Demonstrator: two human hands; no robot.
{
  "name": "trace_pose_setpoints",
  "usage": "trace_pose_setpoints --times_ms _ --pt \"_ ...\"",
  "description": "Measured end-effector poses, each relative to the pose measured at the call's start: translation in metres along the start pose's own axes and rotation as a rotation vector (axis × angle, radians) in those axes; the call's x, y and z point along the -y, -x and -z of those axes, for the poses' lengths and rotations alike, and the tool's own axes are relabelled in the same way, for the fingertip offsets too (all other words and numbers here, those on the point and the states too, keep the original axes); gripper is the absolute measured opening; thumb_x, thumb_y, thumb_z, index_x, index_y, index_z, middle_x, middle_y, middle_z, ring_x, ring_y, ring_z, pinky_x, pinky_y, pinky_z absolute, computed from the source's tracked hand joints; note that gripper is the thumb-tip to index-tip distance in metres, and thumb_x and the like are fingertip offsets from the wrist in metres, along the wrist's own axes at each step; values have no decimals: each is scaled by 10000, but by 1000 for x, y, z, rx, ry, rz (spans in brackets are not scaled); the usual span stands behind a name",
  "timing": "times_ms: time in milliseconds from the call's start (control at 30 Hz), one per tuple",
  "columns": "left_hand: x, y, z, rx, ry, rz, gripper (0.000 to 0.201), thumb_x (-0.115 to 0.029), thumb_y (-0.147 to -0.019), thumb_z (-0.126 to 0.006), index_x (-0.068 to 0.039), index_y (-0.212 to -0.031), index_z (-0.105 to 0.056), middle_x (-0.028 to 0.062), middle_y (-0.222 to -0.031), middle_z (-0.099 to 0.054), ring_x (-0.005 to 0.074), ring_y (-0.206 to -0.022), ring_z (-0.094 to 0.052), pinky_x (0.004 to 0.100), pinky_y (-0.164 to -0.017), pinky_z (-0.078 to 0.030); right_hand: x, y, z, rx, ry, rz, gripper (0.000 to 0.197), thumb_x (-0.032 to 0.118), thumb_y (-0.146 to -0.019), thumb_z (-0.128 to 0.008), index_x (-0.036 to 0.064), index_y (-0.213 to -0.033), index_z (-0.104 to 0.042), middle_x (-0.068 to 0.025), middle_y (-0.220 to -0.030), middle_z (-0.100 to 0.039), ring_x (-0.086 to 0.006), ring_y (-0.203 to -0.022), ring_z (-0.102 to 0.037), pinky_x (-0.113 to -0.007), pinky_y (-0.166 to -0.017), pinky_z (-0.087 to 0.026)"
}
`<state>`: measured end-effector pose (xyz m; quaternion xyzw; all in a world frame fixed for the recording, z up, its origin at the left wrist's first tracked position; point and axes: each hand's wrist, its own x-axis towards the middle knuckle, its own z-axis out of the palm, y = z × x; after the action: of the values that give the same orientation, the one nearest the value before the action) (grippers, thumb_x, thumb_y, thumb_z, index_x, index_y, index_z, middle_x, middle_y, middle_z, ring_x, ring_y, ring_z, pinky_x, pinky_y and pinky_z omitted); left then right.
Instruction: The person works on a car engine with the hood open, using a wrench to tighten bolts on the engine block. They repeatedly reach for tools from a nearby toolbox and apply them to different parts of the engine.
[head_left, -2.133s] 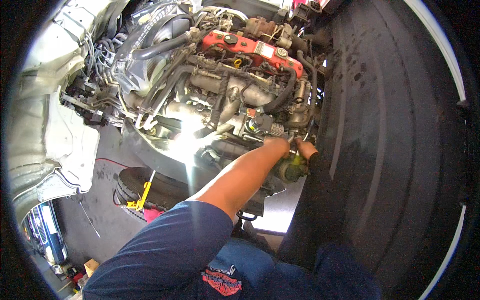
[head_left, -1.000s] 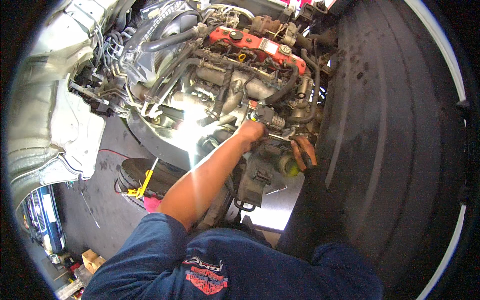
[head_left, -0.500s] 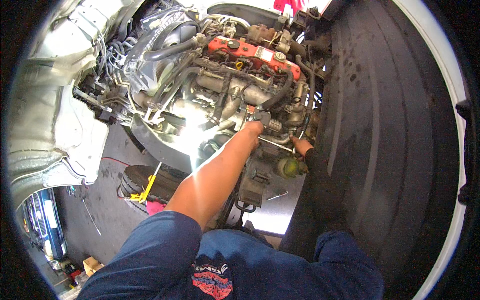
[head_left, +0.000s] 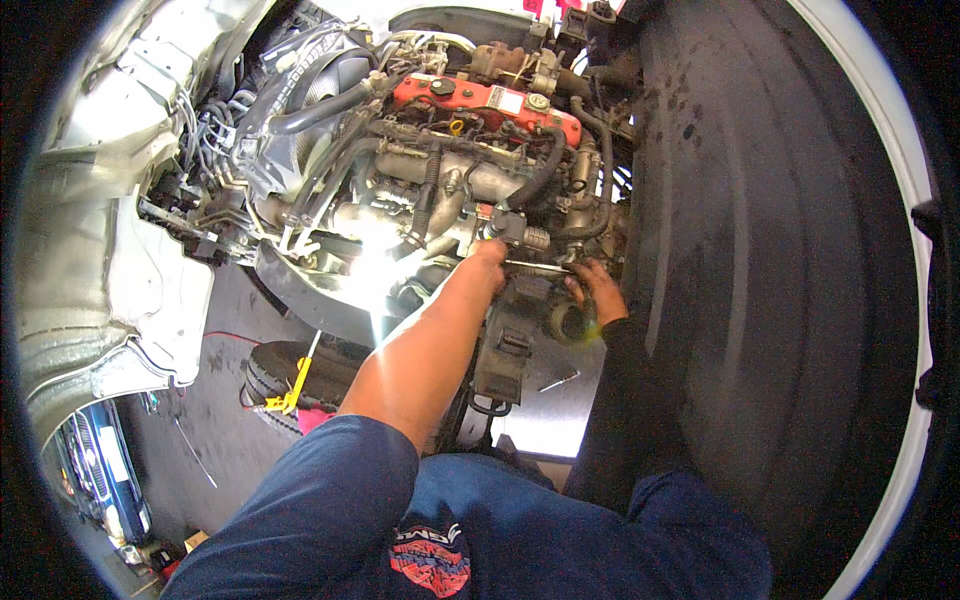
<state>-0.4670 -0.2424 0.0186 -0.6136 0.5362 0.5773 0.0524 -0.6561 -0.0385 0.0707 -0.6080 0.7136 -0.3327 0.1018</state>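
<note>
Over the near side of the engine [head_left: 450,175], my left hand [head_left: 489,263] is closed beside a dark ribbed fitting [head_left: 515,232]. Its fingers wrap the left end of a slim shiny metal rod [head_left: 538,267], partly hidden by the hand. My right hand [head_left: 603,292] is at the rod's right end, fingers apart and thumb out. Whether it touches the rod I cannot tell. Just below this hand is a round dark part with a yellow-green tint [head_left: 572,322]. A black box-shaped part [head_left: 503,350] sits below the rod.
The red engine cover [head_left: 487,108] lies farther back among hoses. A dark ribbed panel [head_left: 760,250] walls off the right side. Pale body metal [head_left: 110,270] stands at the left, beside a bright lamp glare. Below are a tire [head_left: 272,372], a yellow tool [head_left: 291,388] and a thin tool [head_left: 558,380].
My right hand has gone from a thumb-up hold to spread fingers. The rod's right end has swung up, so it lies flatter. The whole view has shifted slightly.
</note>
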Motion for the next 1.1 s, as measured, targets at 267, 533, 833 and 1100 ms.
trace_pose_setpoints --times_ms 267,533,833,1100 --pt "8 -30 -12 -10 -10 17 307 -292 -884 -591 -145 -1144 -664 140 -1134 -682 299 -1012 -654 440 -868 -511 -33 -52 -11 483 81 -584 834 691 -998 -376 -91 -994 -668 -290 -841 -649 -443 -791 -626 -565 -819 -448" --pt "25 -78 -31 14 -69 47 299 -335 -889 -576 -170 -1118 -673 101 -1128 -682 275 -1035 -642 456 -884 -498 -12 -17 -15 165 86 -477 613 530 -1078 -310 45 -1260 -637 -291 -976 -671 -458 -1032 -637 -488 -918 -486" --pt "31 -97 -41 -34 -9 136 282 -331 -897 -546 -148 -1069 -674 104 -1115 -670 285 -1017 -629 473 -854 -494 -31 -8 -11 -36 -10 282 556 474 -1096 -327 30 -1281 -607 -257 -905 -658 -435 -917 -645 -477 -882 -503" --pt "32 -80 -32 -20 293 98 256 -272 -921 -516 -97 -1062 -640 136 -1039 -632 274 -880 -553 437 -749 -482 -14 -50 -1 598 -180 -867 870 717 -984 -365 -83 -1207 -628 -291 -1103 -660 -408 -1078 -648 -473 -899 -523"
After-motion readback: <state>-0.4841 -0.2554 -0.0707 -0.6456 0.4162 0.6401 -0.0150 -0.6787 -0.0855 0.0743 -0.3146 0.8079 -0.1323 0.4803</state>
